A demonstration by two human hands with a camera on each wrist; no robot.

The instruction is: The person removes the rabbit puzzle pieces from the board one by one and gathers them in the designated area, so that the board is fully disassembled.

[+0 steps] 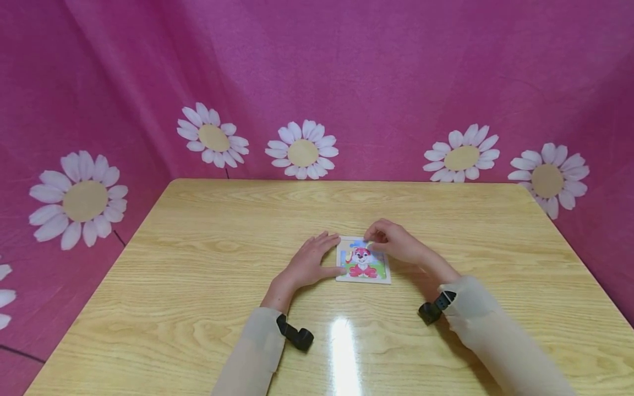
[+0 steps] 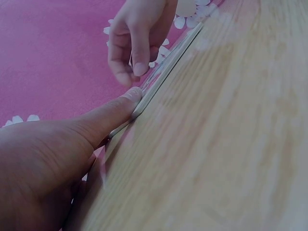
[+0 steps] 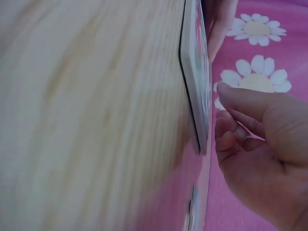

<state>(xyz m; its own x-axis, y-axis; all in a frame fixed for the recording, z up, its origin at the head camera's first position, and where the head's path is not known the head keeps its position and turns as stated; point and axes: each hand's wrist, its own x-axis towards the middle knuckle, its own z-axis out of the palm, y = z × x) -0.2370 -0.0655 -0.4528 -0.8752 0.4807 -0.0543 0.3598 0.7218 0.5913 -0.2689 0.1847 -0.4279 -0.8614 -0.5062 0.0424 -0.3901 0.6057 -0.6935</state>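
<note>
White-edged puzzle (image 1: 364, 270) — touching left hand (image 1: 308, 264), beneath right hand (image 1: 400, 243).

both arms (image 1: 505, 341) are slanting inward; the left hand (image 1: 308, 261) is lying with thumb (image 2: 108, 114) spread, the right hand (image 1: 400, 243) is holding its fingers (image 3: 225, 127) bent.

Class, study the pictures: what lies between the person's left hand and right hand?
A square picture puzzle lies between the left hand and the right hand, flat on the wooden table; the head view shows this.
</note>
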